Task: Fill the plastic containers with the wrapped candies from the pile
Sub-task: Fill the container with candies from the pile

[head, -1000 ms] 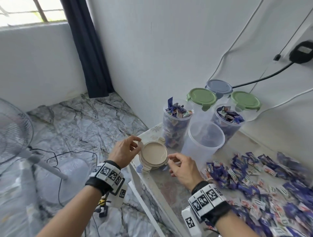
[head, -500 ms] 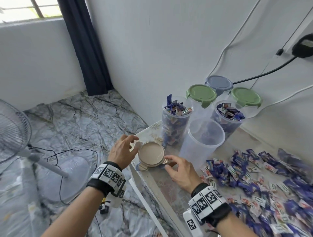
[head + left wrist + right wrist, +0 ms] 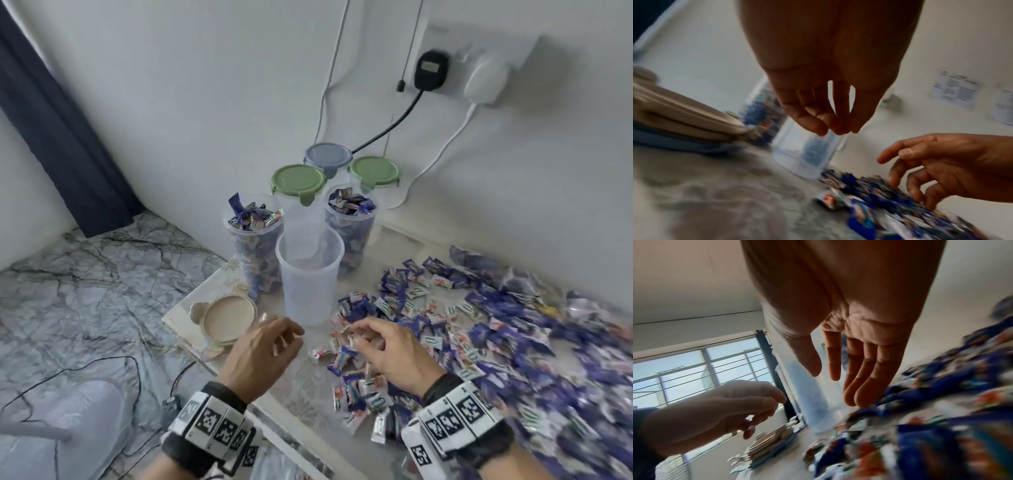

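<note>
Candies, a wide spread of blue-and-white wrapped sweets (image 3: 479,329), fill the right half of the head view across the pale patterned tabletop (image 3: 308,380), and their near edge runs under the right hand (image 3: 387,353). The empty clear plastic container (image 3: 310,274) stands upright at the centre of the frame, just above and between both hands, its open mouth facing up; behind it are two clear containers already heaped with sweets (image 3: 255,246), and lidded ones at the wall. A beige round lid (image 3: 227,317) lies flat at the left of the empty container.

The right hand is the nearer one to the pile: its fingers (image 3: 859,386) hang straight down, spread and loose, tips touching or just above the wrappers, holding nothing. In my judgement the coming grab is straight down, then a short carry up-frame and leftward to the container. The left hand (image 3: 263,356) hovers lower centre near the lid, fingers loosely bent, empty.
</note>
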Action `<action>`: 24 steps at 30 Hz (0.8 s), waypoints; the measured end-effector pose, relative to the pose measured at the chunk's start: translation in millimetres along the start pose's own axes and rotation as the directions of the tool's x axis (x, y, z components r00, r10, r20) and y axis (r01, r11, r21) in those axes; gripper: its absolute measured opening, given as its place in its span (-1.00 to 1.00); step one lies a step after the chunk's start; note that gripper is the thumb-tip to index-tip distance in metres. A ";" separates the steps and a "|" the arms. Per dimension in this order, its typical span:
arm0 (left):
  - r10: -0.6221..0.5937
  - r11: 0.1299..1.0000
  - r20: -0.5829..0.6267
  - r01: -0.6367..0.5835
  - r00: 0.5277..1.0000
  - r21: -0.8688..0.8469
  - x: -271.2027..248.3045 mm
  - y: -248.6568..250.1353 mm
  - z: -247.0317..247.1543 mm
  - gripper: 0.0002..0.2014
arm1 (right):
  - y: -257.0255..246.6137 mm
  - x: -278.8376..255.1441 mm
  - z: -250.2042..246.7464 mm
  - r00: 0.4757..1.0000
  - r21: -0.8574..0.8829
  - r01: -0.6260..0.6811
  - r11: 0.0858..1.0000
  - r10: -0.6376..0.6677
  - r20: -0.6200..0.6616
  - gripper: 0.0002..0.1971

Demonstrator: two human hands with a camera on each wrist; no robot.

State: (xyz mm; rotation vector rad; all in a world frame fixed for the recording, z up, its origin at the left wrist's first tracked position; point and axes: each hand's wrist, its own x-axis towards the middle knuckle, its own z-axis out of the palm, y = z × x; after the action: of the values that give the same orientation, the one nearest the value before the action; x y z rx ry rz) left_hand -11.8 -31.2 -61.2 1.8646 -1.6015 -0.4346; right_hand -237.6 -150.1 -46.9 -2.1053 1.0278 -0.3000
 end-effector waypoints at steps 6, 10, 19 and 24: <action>0.154 0.988 0.221 -0.147 0.963 -0.048 36.8 59.4 58.8 -0.71 | 53.9 -48.6 -53.1 0.968 -0.048 -0.167 0.985 0.155 -0.195 -0.78; 0.210 0.975 0.289 -0.221 0.934 0.007 70.5 95.7 91.7 -0.68 | 86.0 -75.7 -86.3 0.928 -0.077 -0.279 0.957 0.248 -0.279 -0.74; 0.006 0.887 0.481 -0.226 0.877 0.401 136.4 144.6 153.6 -0.24 | 155.9 -130.9 -151.4 0.788 -0.261 -0.605 0.753 0.518 -0.331 -0.50; -0.148 0.855 0.498 -0.142 0.855 0.498 160.7 143.3 166.7 -0.01 | 198.1 -156.8 -181.9 0.635 -0.269 -0.772 0.575 0.695 -0.336 -0.26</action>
State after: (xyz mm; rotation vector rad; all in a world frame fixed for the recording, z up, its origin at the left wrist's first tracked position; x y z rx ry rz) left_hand -190.7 -236.4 -67.7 2.2796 -2.2617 -0.5906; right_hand -543.9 -205.5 -47.9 -1.7614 2.1409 0.1531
